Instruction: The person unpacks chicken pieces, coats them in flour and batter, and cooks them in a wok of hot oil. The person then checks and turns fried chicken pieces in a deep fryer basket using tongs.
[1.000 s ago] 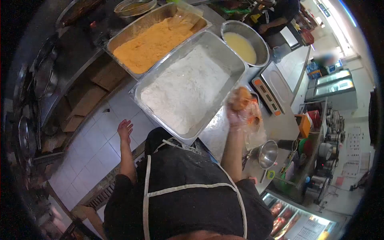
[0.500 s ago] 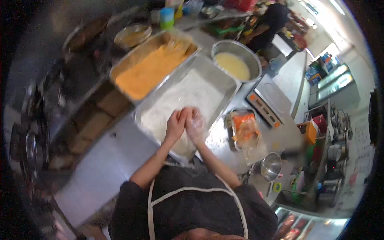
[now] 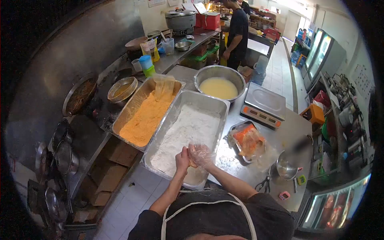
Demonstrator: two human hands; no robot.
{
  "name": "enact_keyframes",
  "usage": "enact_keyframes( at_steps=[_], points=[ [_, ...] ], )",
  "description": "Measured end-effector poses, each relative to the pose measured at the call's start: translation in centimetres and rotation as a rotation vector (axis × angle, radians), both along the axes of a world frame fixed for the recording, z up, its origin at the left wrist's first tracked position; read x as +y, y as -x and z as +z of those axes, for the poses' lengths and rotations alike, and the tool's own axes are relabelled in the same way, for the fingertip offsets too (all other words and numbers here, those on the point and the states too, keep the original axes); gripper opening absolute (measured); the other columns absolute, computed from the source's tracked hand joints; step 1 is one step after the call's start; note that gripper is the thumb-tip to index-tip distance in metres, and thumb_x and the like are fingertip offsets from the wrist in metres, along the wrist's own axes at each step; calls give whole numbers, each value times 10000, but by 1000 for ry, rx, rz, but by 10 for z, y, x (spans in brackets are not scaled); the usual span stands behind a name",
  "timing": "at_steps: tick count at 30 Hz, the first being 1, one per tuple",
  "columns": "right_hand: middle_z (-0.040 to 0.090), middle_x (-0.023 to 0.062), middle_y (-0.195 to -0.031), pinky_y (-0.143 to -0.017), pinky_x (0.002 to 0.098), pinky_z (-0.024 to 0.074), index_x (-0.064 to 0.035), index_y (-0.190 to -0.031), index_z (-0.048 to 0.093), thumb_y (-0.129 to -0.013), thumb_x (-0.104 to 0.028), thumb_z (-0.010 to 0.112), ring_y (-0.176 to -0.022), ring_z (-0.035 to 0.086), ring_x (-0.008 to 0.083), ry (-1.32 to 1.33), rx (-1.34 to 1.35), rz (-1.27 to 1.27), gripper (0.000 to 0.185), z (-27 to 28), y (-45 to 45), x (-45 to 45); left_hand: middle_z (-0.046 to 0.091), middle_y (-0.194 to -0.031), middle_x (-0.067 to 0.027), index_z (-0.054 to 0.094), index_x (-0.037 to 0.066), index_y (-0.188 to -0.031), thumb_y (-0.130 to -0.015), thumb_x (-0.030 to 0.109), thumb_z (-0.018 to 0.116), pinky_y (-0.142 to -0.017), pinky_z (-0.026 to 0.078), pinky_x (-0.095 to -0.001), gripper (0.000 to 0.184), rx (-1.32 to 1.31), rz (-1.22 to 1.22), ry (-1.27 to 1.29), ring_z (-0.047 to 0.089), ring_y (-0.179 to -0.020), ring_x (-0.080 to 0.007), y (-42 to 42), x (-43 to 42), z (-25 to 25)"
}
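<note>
- Apparently, the bare left hand [image 3: 182,161] and clear-gloved right hand [image 3: 203,155] press together around a half-hidden tan lump [image 3: 193,164], above white powder [image 3: 192,124] in a rectangular steel pan [image 3: 218,132].
- Loosened grip could drop it, puffing powder.

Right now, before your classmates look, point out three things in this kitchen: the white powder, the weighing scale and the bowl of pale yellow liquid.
White powder [image 3: 188,124]: head view, on its open surface.
Weighing scale [image 3: 264,99]: head view, on its flat top plate.
Bowl of pale yellow liquid [image 3: 219,72]: head view, on its inner wall.
</note>
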State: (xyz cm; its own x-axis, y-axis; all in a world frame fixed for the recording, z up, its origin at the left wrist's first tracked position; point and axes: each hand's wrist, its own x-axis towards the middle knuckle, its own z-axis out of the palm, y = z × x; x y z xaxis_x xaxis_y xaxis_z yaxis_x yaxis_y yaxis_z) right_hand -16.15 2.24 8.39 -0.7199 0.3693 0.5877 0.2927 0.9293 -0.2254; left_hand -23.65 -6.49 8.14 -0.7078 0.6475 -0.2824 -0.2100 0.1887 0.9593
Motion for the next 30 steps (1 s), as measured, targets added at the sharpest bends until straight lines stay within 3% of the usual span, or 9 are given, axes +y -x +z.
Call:
enact_keyframes(
  at_steps=[4,6,10,13,15,17,21,27,30],
  points=[
    [517,130,-554,-438,397,380,-57,-664,491,-842,-202,467,-470,515,289,-1,52,36,231,-8,1,-8,604,-861,-70,590,19,-919,-892,396,451,-616,466,-283,402,-540,32,-138,580,-748,-146,9,-2,-24],
    [531,79,-562,-448,362,397,-47,-759,551,-842,-175,468,-488,537,244,1033,232,238,174,-6,2,-14,593,-903,-72,569,20,-974,-888,400,460,-630,468,-292,405,-727,-22,-226,576,-785,-148,16,-5,-43],
    [540,117,-555,-462,384,407,-42,-674,551,-856,-210,468,-513,552,289,987,187,333,262,-5,4,-15,601,-938,-44,560,31,-999,-903,412,415,-667,490,-321,419,-1036,-182,-243,578,-836,-146,15,-21,-13],
    [527,161,-548,-482,410,414,-32,-675,536,-841,-243,512,-524,541,336,709,120,277,270,-20,11,-13,608,-892,-60,560,25,-998,-898,397,438,-637,484,-306,404,-515,-126,-42,585,-767,-149,43,-10,-66],
    [519,189,-574,-518,433,417,-31,-703,521,-841,-290,513,-547,524,360,710,-48,-139,293,6,15,-2,580,-821,-65,587,22,-847,-870,344,525,-584,434,-300,328,-69,-117,122,539,-721,-132,59,-10,-18],
    [517,182,-590,-544,436,419,-25,-745,502,-835,-325,522,-570,526,345,622,204,-241,314,10,13,9,551,-714,-48,547,1,-747,-856,293,564,-557,398,-261,312,409,131,-43,482,-639,-101,97,-1,-56],
    [528,158,-623,-551,409,418,-43,-741,495,-808,-278,548,-583,539,292,870,436,-497,250,41,-42,41,554,-845,-53,509,45,-900,-891,271,498,-585,453,-243,227,197,88,-66,562,-691,-135,84,-19,25],
    [602,151,-746,-605,397,449,-68,-807,571,-800,-239,535,-658,590,292,455,655,-747,175,-21,-200,106,560,-893,-60,507,66,-945,-890,243,504,-655,471,-269,185,-130,140,-115,578,-781,-170,65,-71,17],
    [611,150,-767,-632,374,457,-72,-848,572,-823,-275,521,-684,590,285,465,319,-932,211,-75,-250,136,568,-883,-63,493,67,-929,-894,226,498,-653,469,-276,162,-151,175,-155,580,-753,-160,58,-81,7]
  ],
)
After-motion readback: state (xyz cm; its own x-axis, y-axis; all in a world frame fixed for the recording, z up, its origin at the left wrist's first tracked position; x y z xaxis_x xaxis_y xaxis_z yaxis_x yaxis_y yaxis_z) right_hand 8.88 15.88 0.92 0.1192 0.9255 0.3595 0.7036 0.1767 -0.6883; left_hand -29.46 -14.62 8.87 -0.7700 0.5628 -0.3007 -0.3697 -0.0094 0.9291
